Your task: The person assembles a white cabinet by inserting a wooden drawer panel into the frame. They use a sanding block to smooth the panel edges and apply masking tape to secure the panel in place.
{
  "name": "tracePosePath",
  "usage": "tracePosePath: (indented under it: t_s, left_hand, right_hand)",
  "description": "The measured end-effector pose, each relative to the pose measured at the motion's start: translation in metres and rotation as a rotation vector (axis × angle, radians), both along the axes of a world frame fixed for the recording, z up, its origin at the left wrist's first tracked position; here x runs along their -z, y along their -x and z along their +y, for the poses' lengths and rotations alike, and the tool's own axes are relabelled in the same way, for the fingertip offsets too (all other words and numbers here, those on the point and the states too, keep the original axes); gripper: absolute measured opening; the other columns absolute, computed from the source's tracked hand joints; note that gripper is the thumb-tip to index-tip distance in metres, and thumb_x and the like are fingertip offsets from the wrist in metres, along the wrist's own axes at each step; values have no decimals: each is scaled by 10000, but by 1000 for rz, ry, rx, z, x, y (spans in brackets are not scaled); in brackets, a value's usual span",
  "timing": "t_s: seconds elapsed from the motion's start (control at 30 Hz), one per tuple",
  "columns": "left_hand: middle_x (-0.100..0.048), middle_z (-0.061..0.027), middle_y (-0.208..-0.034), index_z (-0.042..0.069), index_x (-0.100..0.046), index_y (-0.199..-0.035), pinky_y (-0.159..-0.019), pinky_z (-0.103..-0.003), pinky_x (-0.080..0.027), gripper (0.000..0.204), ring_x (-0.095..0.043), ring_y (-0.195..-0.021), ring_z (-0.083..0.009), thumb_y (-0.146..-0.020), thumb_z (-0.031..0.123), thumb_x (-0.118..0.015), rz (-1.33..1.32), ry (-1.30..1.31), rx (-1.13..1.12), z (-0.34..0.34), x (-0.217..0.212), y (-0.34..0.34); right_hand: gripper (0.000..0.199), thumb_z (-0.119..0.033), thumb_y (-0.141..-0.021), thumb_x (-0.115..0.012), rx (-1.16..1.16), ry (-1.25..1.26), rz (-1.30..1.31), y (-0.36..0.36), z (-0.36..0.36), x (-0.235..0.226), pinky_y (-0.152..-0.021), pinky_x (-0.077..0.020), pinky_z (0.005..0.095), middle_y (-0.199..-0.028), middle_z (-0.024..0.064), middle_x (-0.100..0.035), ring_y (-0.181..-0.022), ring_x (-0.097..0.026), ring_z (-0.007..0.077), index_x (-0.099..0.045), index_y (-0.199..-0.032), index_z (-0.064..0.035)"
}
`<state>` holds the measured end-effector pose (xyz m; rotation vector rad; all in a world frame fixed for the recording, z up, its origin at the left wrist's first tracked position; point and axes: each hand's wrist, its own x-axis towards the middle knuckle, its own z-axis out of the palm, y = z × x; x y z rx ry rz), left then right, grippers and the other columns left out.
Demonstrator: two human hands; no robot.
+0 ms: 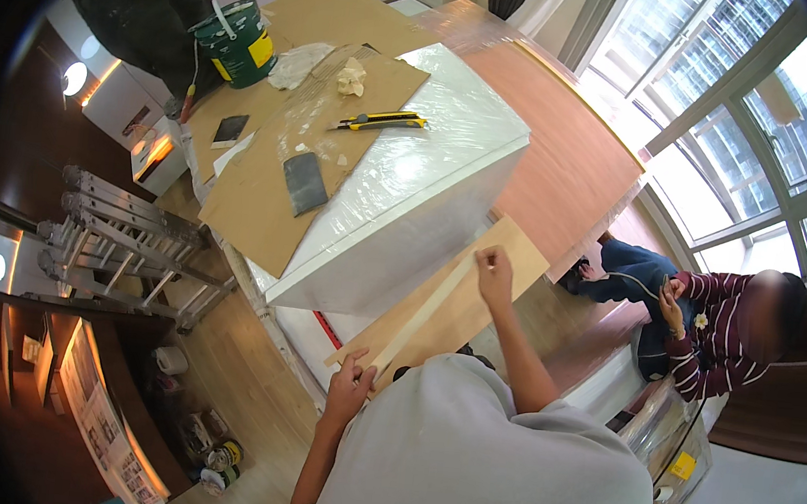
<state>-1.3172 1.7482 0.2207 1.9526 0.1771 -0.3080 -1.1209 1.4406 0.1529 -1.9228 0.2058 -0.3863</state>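
Observation:
A long pale strip (421, 324), perhaps tape, lies lengthwise along a light wooden board (512, 255) in front of me. My right hand (493, 275) pinches the strip near its far end, fingers closed. At the near end is my left hand (347, 389), its fingers curled around the strip's edge and partly hidden. Beyond the board stands a white block wrapped in clear film (427, 206). On its cardboard cover (261, 214) lie a yellow and black utility knife (382, 122), a dark flat pad (304, 184) and a crumpled piece of paper (351, 78).
A green bucket (237, 46) stands on the cardboard at the back left, with a smaller dark pad (231, 130) nearby. A folded metal ladder (133, 236) leans at the left. To the right a person in a striped top (722, 322) sits by the windows, holding a phone.

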Motion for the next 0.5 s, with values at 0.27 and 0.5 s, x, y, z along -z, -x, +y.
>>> tracePosePath:
  t_s: [0.27, 0.5]
  left_hand:
    - [-641, -83, -633, 13, -565, -1282, -580, -314, -489, 382, -647, -580, -161, -964, 207, -648, 100, -167, 35, 56, 7, 42]
    - [-629, -101, -624, -1, -605, -1235, -577, -323, -488, 367, -627, -562, -183, -945, 214, -668, 130, -238, 108, 60, 19, 56]
  right_hand:
    - [158, -127, -920, -684, 267, 138, 66, -49, -99, 46, -685, -484, 369, -804, 116, -616, -733, -589, 225, -580, -917, -8]
    - [189, -148, -898, -701, 260, 251, 121, -71, -97, 82, -748, -484, 419, -915, 147, -638, -849, -605, 302, -590, -918, 3]
